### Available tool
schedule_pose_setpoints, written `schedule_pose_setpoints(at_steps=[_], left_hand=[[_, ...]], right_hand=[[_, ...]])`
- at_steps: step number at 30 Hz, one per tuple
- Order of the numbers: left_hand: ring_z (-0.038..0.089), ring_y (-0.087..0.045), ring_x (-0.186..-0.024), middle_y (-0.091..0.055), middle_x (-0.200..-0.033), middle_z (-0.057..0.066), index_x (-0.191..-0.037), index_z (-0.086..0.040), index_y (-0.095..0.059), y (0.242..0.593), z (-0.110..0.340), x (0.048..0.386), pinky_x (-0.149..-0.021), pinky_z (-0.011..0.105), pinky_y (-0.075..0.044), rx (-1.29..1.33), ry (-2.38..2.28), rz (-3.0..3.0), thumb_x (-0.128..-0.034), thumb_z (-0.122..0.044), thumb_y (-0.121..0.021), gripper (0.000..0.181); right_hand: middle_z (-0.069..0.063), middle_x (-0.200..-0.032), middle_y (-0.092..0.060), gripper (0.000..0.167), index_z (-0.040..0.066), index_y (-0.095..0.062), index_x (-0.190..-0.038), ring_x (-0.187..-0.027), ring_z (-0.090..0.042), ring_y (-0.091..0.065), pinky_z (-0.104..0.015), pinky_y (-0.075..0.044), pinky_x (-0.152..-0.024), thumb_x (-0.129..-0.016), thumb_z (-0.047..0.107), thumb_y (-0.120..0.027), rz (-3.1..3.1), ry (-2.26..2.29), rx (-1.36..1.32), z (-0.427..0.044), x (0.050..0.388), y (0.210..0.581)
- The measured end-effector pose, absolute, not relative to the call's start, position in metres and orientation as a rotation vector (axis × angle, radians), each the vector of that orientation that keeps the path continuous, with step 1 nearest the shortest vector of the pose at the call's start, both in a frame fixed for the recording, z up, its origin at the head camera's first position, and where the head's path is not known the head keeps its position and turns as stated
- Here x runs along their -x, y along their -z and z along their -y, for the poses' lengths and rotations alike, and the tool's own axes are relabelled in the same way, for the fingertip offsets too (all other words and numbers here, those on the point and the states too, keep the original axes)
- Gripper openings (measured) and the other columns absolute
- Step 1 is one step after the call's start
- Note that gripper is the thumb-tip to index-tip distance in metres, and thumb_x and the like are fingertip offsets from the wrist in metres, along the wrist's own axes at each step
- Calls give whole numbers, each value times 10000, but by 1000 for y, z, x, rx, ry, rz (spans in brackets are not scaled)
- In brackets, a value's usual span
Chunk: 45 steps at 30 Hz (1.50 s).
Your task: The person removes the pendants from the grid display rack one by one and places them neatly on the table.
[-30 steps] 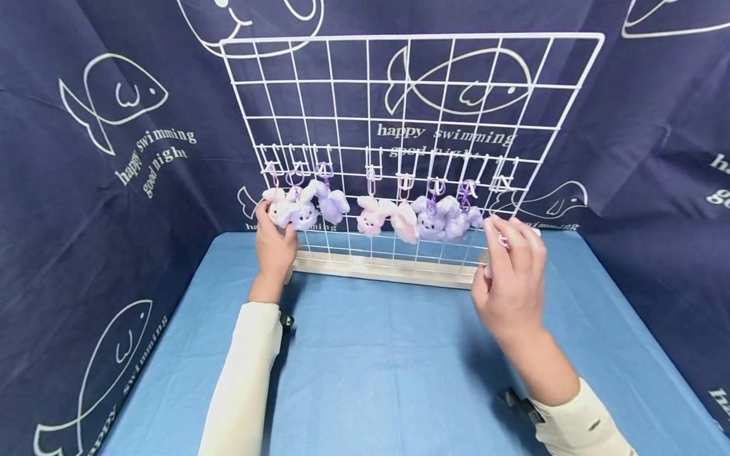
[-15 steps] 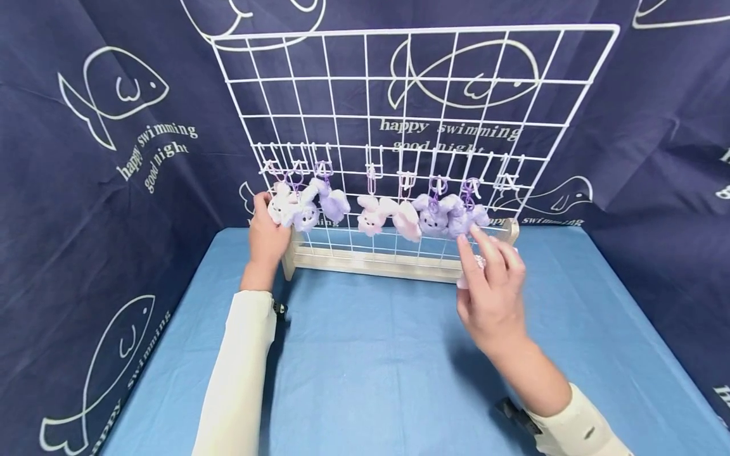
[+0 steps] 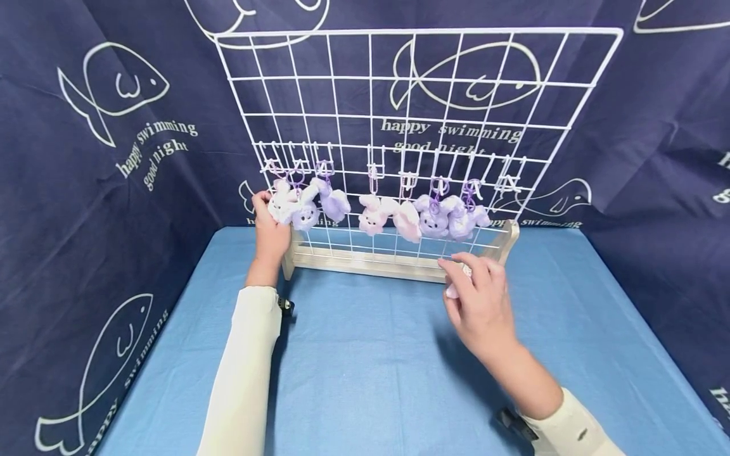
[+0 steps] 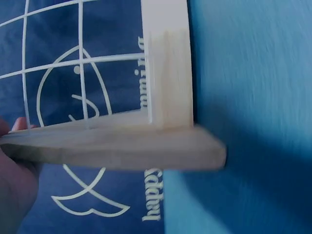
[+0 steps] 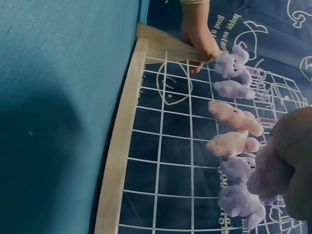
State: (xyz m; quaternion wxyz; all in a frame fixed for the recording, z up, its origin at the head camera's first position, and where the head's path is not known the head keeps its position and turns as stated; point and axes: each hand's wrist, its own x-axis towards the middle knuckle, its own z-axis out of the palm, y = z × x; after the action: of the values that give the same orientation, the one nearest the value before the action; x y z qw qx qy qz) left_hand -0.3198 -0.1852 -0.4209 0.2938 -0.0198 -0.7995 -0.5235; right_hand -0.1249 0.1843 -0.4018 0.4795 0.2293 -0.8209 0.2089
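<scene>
On the near side of the rack (image 3: pixel 365 263), over the blue table (image 3: pixel 353 373), your right hand (image 3: pixel 481 307) holds a plush (image 5: pixel 269 174) in bent fingers, mostly hidden by the hand. Your left hand (image 3: pixel 271 235) has its fingers curled round the rack's left post (image 4: pixel 112 151). Seven hanging plushes (image 3: pixel 373 221) line the rack's hooks (image 3: pixel 509 183), the rightmost one bare. Behind the rack is a dark curtain (image 3: pixel 85 221).

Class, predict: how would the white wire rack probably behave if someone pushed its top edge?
The wire rack might tip, standing tall above its low wooden base. It should stay fairly stiff, judging by its straight, crossed bars.
</scene>
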Motion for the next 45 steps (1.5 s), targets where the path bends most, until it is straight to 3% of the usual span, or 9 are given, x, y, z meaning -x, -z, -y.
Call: schedule_pose_setpoints(at_steps=[3,8,14,19,25,29,36,45], left_hand=[[345,-545,-1137,-575,-1203,168,-1305,-44,-393,424,182,323,-1050,506,-422,43,1509,2037,-982,-116,-586,384],[265,-527,-1259,-583,-1337,189,-1316,9,-426,427,178,326,-1119,410,-388,40,1630,1909,-978,-71,-548,369],[335,-583,-1229,-643,-1280,265,-1277,65,-599,431,176,328,-1128,428,-421,42,1584,1879,-938,-58,-583,361],[311,-592,-1126,-666,-1184,255,-1237,45,-641,432,175,329,-1063,420,-433,21,1596,1875,-914,-26,-593,335],[387,-561,-1106,-631,-1166,328,-1225,105,-613,430,170,329,-1043,431,-407,-2,1598,1844,-932,5,-555,315],[445,-547,-1131,-614,-1182,368,-1220,143,-593,429,168,326,-1063,441,-407,-7,1602,1826,-931,24,-545,317],[335,-585,-1101,-663,-1162,276,-1216,58,-646,432,171,327,-1038,417,-425,-14,1595,1844,-946,-34,-602,289],[261,-593,-1076,-667,-1135,246,-1200,60,-642,435,176,329,-1014,357,-441,23,1594,1852,-942,-49,-604,283]], right_hand=[[-225,-1122,-655,300,48,-734,-1182,-1032,-481,-506,-585,-408,-880,-932,83,-572,2045,-501,-525,-185,124,405],[-211,-1002,-593,252,67,-717,-1105,-1002,-476,-501,-594,-407,-826,-913,86,-554,2123,-475,-461,-187,126,410],[-177,-954,-561,173,65,-648,-938,-994,-468,-485,-592,-404,-842,-818,113,-532,2300,-491,-401,-190,126,418],[-193,-971,-560,306,26,-651,-1019,-1061,-468,-472,-587,-409,-869,-751,127,-543,2508,-567,-320,-195,125,418],[-235,-1076,-581,317,-22,-627,-1174,-1121,-477,-477,-625,-434,-883,-890,89,-542,2784,-543,-240,-204,126,410],[-224,-1076,-625,332,-30,-628,-1219,-1094,-475,-518,-627,-459,-905,-907,79,-598,2871,-502,-305,-211,129,412],[-144,-975,-654,458,-41,-596,-1299,-1049,-432,-548,-575,-488,-949,-862,50,-699,2956,-490,-417,-218,134,420],[-166,-1047,-674,433,-44,-596,-1312,-1197,-469,-558,-585,-477,-1024,-903,69,-678,3063,-538,-415,-219,140,430]])
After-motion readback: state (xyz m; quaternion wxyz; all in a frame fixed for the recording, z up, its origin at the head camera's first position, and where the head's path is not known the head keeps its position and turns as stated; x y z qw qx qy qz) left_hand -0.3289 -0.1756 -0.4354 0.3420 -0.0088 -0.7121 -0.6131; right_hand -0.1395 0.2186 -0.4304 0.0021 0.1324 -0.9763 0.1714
